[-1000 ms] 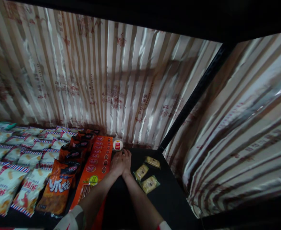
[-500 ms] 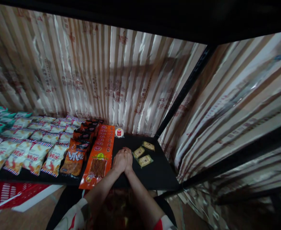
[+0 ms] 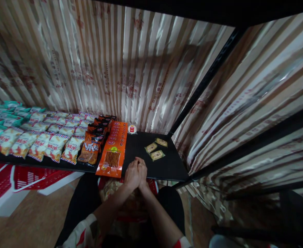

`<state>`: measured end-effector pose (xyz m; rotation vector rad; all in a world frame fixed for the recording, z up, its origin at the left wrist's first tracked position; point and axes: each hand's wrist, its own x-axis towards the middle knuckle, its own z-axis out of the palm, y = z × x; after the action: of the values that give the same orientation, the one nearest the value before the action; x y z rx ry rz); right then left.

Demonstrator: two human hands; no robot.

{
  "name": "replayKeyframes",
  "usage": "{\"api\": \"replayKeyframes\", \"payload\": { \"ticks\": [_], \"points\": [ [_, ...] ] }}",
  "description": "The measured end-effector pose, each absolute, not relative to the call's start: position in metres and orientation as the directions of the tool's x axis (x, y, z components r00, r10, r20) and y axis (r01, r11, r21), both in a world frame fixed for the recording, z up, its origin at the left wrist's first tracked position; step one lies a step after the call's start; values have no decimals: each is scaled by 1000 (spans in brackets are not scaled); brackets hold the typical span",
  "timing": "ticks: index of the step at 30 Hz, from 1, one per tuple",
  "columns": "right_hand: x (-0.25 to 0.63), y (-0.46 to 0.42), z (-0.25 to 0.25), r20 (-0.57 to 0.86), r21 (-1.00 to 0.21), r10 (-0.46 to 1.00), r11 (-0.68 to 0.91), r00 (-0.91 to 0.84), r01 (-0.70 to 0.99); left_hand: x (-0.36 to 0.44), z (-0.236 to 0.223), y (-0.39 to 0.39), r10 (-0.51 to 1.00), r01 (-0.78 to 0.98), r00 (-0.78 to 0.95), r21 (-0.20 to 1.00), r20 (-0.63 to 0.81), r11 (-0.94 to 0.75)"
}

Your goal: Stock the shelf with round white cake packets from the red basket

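Note:
My left hand [image 3: 132, 173] and my right hand [image 3: 142, 171] are pressed together side by side, fingers closed, at the front edge of the black shelf [image 3: 167, 168]. I cannot make out anything inside them. Just left of them lies a row of orange snack packets [image 3: 113, 153]. A small round white packet with a red label [image 3: 132, 129] sits at the back of the shelf. Three small yellow-green packets [image 3: 156, 150] lie to the right of my hands.
Dark orange snack bags [image 3: 91, 148] and rows of white red-striped bags [image 3: 41, 139] fill the shelf's left part. Red baskets [image 3: 24, 177] stand on the wooden floor below. Striped shiny curtain [image 3: 115, 65] hangs behind; a black shelf post [image 3: 205, 82] rises at right.
My joined hands have drawn back from the round white packet at the rear to the shelf's front edge. The view has pulled back, showing floor and baskets.

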<state>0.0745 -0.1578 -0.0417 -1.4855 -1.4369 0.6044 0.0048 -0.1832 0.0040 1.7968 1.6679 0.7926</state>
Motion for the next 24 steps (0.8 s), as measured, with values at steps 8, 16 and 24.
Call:
{"api": "replayKeyframes", "payload": {
  "ticks": [8,16,24],
  "points": [
    [77,-187,-65,296,-889,946,222,133,399,-3,-32,-218,951,684,57,682,303,-258],
    [64,-218,-80,311,-882,933,213,179,421,-20,-52,-246,887,660,147,625,438,-418],
    [58,-246,-84,209,-840,974,134,86,525,-39,-76,-261,908,633,208,658,362,-408]
  ]
}}
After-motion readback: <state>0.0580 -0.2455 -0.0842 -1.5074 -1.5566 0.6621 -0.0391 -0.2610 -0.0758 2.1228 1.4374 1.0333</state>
